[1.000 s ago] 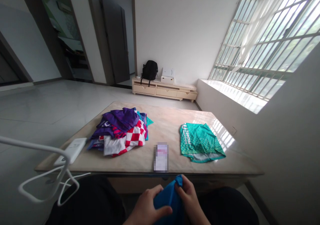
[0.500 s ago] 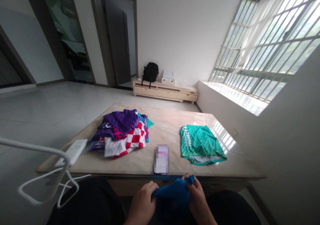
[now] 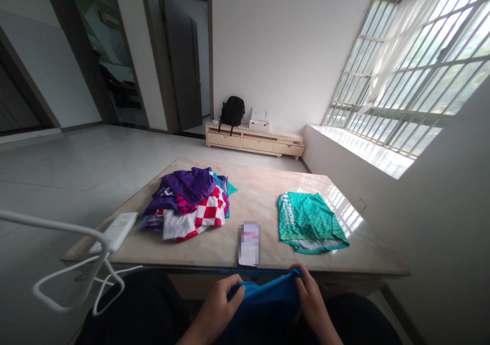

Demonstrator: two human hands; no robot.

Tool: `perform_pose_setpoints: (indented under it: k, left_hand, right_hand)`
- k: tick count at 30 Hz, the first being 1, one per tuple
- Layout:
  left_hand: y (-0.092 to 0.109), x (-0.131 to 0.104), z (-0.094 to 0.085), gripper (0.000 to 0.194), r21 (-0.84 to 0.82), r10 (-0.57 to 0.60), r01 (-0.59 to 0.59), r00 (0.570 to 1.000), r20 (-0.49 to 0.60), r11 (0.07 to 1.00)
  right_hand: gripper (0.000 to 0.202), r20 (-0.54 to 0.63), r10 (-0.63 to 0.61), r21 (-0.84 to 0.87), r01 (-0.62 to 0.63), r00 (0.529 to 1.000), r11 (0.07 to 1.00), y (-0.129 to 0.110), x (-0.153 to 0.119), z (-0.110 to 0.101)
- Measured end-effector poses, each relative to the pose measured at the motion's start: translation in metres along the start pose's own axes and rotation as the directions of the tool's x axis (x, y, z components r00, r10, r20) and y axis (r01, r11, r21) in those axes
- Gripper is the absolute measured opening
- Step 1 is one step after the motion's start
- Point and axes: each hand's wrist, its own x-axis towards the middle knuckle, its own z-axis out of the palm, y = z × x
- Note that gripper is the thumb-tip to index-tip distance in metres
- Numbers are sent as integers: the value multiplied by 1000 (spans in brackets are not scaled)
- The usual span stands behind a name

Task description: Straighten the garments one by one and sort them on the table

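A blue cloth (image 3: 264, 304) hangs between my two hands in front of the table's near edge. My left hand (image 3: 220, 304) pinches its left end, and my right hand (image 3: 308, 291) grips the upper right corner. The cloth's upper edge runs between them, while its lower part is dark and partly hidden between my knees. Beyond my hands, a phone (image 3: 249, 245) with a blurred screen lies on the table (image 3: 256, 187). To the right of it rests a green folded garment (image 3: 310, 222) with white lettering.
A heap of purple, red-and-white checkered and blue clothes (image 3: 191, 197) covers the table's left part. Beside it lies a white box (image 3: 117, 230). A white cable (image 3: 57, 221) crosses the left foreground. A black backpack (image 3: 232, 111) sits on a low cabinet (image 3: 256, 142) by the far wall.
My hands have moved slightly apart, and the blue cloth between them is spread wider with a straighter upper edge. The view has shifted a little.
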Motion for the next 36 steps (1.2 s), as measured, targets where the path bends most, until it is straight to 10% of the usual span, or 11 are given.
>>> perform_pose_setpoints:
  k: [10, 15, 20, 25, 30, 36]
  left_hand:
    - [8, -4, 1, 33, -421, 33, 38, 987, 160, 906]
    - [14, -8, 2, 31, -367, 43, 34, 979, 200, 929]
    - [11, -13, 14, 23, -203, 85, -29, 959, 272, 979]
    - [-5, -7, 25, 27, -170, 22, 14, 977, 210, 985]
    - [-10, -7, 18, 8, -13, -87, 99, 921, 381, 995]
    - [-1, -3, 8, 14, 6, -64, 65, 958, 278, 998]
  right_hand:
    - [24, 209, 48, -65, -35, 977, 997, 1, -1, 3]
    - [39, 261, -27, -7, 30, 965, 1000, -20, -13, 5]
    - [77, 567, -98, 88, 58, 818, 994, -30, -41, 34]
    - [22, 316, -31, -141, 80, 948, 987, -11, -42, 52]
    - [31, 143, -144, -12, 147, 979, 989, -17, -28, 28]
    - [37, 141, -166, -86, 179, 976, 980, -36, -24, 11]
